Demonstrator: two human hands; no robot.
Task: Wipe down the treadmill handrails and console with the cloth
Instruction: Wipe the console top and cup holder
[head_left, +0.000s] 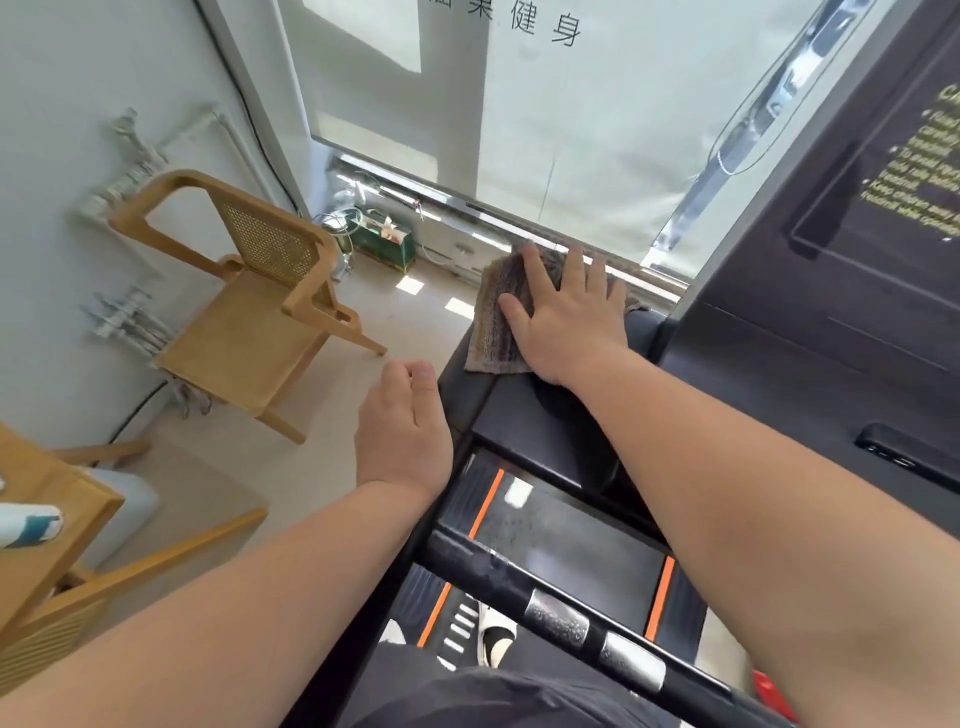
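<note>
A brown-grey striped cloth (496, 322) lies on the left top edge of the dark treadmill console (779, 374). My right hand (566, 317) lies flat on it with fingers spread and straight, pressing it down. My left hand (402, 426) hovers in the air just left of the console's side, fingers loosely curled, holding nothing. A black front handrail (519, 577) with silver pulse sensors (558, 618) crosses below my forearms. The console's dark screen panel (893, 171) with yellow text rises at the right.
The treadmill belt (566, 540) with orange side stripes shows under the bar. A wooden cane-back chair (249, 306) stands on the floor at left, a wooden table (47, 525) at the lower left. A window with a white blind (597, 119) is ahead.
</note>
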